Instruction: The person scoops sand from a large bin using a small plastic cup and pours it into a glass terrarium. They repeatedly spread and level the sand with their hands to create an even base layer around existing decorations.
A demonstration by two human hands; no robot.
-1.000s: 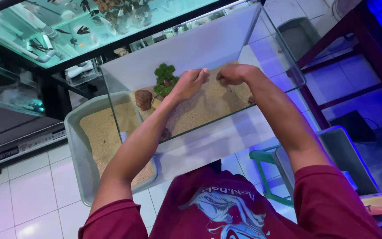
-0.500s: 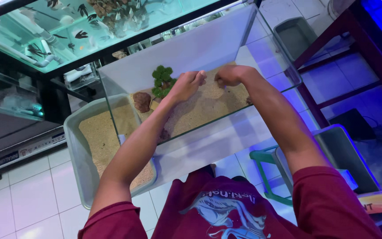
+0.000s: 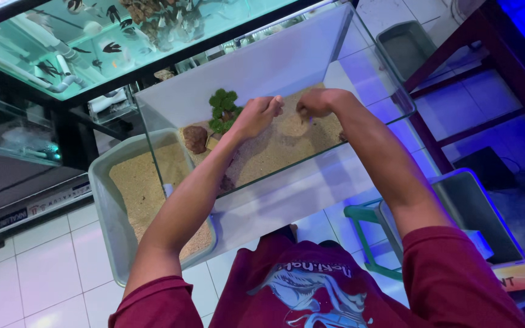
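Note:
Both my arms reach into a small glass tank (image 3: 360,54) that has a sand bed (image 3: 274,152). My left hand (image 3: 257,115) hovers over the sand near a green plant (image 3: 222,108), fingers bunched and pointing down. My right hand (image 3: 314,103) is close beside it, fingers curled over a shallow hollow in the sand. Whether either hand pinches sand is unclear. A brown rock (image 3: 195,138) sits at the tank's left end, left of the plant.
A grey tub of sand (image 3: 101,200) stands on the white tile floor left of the tank. A large lit aquarium with fish (image 3: 92,42) is behind. Another grey tub (image 3: 405,45) and dark red table legs (image 3: 451,54) lie to the right, a green stool (image 3: 366,237) below.
Both hands have stayed over the middle of the sand, drawing slightly closer together. The view has shifted a little.

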